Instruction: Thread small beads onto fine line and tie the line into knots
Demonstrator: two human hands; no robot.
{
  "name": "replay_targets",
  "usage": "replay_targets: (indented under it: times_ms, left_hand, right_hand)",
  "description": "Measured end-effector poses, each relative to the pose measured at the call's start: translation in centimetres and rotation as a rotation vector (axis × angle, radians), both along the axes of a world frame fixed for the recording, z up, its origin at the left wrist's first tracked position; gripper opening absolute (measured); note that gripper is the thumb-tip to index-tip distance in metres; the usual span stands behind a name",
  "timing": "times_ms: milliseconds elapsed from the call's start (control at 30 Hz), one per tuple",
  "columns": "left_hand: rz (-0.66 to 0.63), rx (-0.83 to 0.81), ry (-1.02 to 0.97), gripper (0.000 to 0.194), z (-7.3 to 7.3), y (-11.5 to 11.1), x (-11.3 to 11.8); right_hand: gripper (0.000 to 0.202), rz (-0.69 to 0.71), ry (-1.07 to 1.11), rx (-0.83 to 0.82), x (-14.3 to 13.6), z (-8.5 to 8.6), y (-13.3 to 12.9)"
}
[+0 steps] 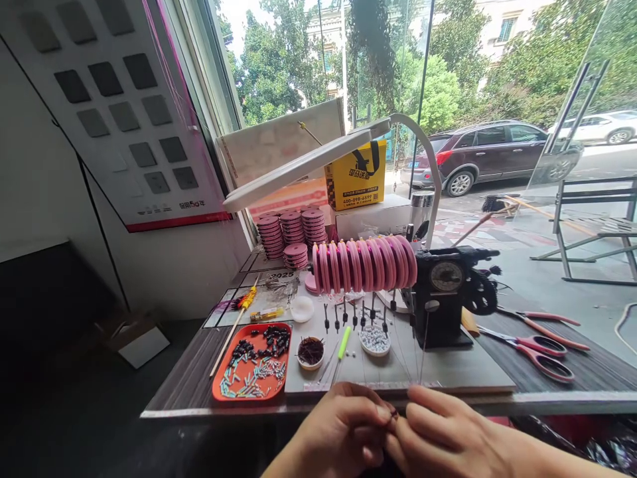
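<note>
At the bottom centre, my left hand and my right hand meet fingertip to fingertip in front of the table edge. Both are pinched around a tiny dark piece, mostly hidden by the fingers. Thin lines run down toward the hands from a row of pink spools on a black winding machine. Small black weights hang below the spools. Nearby on the board lie a dish of dark bits, a dish of pale beads and a green stick.
An orange tray of small parts sits at the left, beside a long thin stick. Scissors and pliers lie at the right. Behind stand stacked pink spools, a yellow bag and a white lamp.
</note>
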State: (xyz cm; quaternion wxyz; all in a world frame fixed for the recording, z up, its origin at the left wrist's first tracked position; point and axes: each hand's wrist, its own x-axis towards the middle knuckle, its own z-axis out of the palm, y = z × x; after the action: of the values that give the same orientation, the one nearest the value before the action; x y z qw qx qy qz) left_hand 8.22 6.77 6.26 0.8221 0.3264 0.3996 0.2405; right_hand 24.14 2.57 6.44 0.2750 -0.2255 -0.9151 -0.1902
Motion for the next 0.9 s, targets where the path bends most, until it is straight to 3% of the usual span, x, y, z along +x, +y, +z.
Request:
replay_targets:
  times_ms: [67, 133, 267, 333, 400, 467, 500, 567, 700, 767, 833, 900]
  left_hand:
    - [-0.014, 0.013, 0.002, 0.005, -0.1, 0.1, -0.1]
    - [-0.016, 0.128, 0.037, 0.003, 0.1, 0.2, -0.3]
    - [0.026, 0.804, 0.269, 0.008, 0.5, -0.4, -0.8]
    - [0.124, 1.084, 0.378, 0.012, 0.0, -1.1, -0.8]
    - [0.342, 1.303, 0.477, 0.014, -1.1, -1.8, -0.5]
    - [0.554, 1.512, 0.587, 0.020, -2.5, -2.4, -0.2]
    - [0.610, 1.598, 0.636, 0.024, -3.2, -2.6, -0.1]
    - [0.603, 1.716, 0.691, 0.029, -4.2, -2.8, -0.1]
    - [0.466, 1.853, 0.703, 0.033, -5.0, -2.6, -0.6]
    - [0.417, 1.815, 0.664, 0.031, -4.9, -2.5, -0.7]
    - [0.367, 1.607, 0.550, 0.026, -4.6, -2.4, -0.7]
    - [0.299, 1.236, 0.381, 0.018, -4.4, -2.2, -0.5]
  right_hand:
    - [0.056, 0.010, 0.017, -0.023, -0.2, 0.0, 0.1]
    - [0.055, 0.018, 0.067, -0.074, -0.5, -0.1, 0.2]
    - [0.055, 0.052, 0.380, -0.373, -1.1, -0.2, 0.3]
    - [0.046, 0.002, 0.567, -0.617, -1.2, 0.0, 0.5]
    - [0.033, -0.067, 0.767, -0.923, -1.4, 0.5, 0.8]
    - [0.027, -0.045, 0.966, -1.193, -1.7, 1.1, 1.4]
    - [0.027, 0.000, 1.036, -1.292, -1.9, 1.4, 1.8]
    - [0.029, 0.082, 1.118, -1.393, -2.3, 1.8, 2.5]
    - [0.029, 0.107, 1.100, -1.411, -2.7, 1.7, 3.1]
    - [0.023, 0.035, 1.006, -1.317, -2.5, 1.3, 2.8]
    - [0.016, -0.072, 0.849, -1.095, -2.0, 1.0, 2.1]
    - [0.009, -0.109, 0.681, -0.745, -1.0, 0.9, 0.9]
